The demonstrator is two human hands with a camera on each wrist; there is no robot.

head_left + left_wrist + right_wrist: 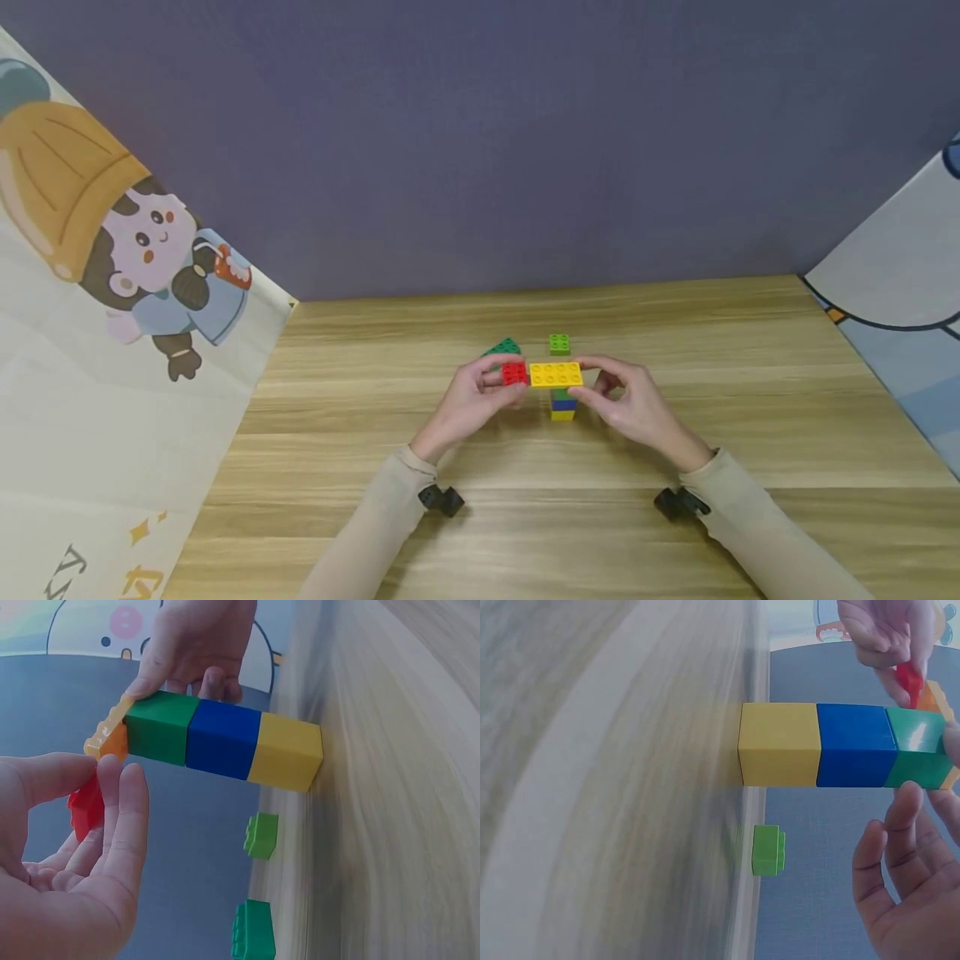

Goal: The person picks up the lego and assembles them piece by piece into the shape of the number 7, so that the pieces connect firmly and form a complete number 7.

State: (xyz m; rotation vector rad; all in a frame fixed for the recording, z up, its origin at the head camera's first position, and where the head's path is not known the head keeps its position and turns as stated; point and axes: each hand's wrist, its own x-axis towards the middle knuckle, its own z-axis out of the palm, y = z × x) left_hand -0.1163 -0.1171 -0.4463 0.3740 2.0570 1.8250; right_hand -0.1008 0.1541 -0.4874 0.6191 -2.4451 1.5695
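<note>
Left hand (474,398) pinches 1 red brick (513,373), just left of the long yellow brick (555,375), which the right hand (632,407) pinches atop the 3-block tower (223,740). Both bricks are probably light and stiff; opposite sides should give secure hold.

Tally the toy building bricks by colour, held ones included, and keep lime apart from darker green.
Yellow: 2 (long yellow brick, bottom yellow brick)
Darker green: 2 (stacked green brick, loose green brick)
Lime brick: 1
Blue brick: 1
Red brick: 1
Total: 7
</note>
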